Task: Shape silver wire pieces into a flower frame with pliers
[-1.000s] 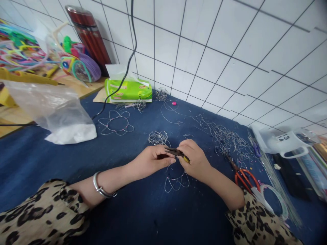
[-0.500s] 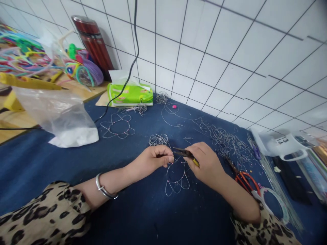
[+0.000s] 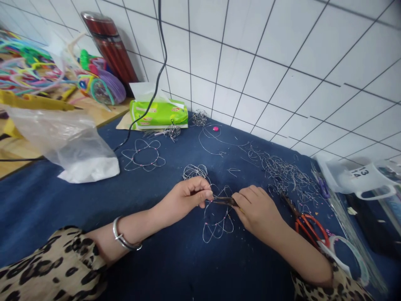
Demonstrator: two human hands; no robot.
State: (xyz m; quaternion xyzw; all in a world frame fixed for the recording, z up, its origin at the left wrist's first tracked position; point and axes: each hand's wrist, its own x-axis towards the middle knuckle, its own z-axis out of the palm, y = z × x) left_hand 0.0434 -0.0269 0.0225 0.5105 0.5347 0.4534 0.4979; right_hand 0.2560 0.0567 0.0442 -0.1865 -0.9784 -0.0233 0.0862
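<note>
Between my hands hangs a flower-shaped wire piece (image 3: 216, 225) with looped petals and small pink beads. My left hand (image 3: 191, 194) pinches its upper left part between thumb and fingers. My right hand (image 3: 258, 213) is wrapped round a pair of pliers (image 3: 225, 201), whose dark jaws reach left to the wire at my left fingertips. Whether the jaws grip the wire is too small to tell. Just behind my left hand lies a coil of wire (image 3: 194, 171). A similar beaded wire flower (image 3: 144, 155) rests on the blue cloth to the left.
Tangled wire scraps (image 3: 285, 171) and orange-handled scissors (image 3: 311, 230) lie to the right. A plastic bag (image 3: 90, 154), a green tissue pack (image 3: 159, 115) and a red thermos (image 3: 109, 48) stand on the left. A black cable (image 3: 161, 67) hangs in front of the tiled wall.
My right hand has lowered and turned the pliers, so their jaws now lie level at my left fingertips. My left hand keeps its pinch. The view has shifted slightly.
</note>
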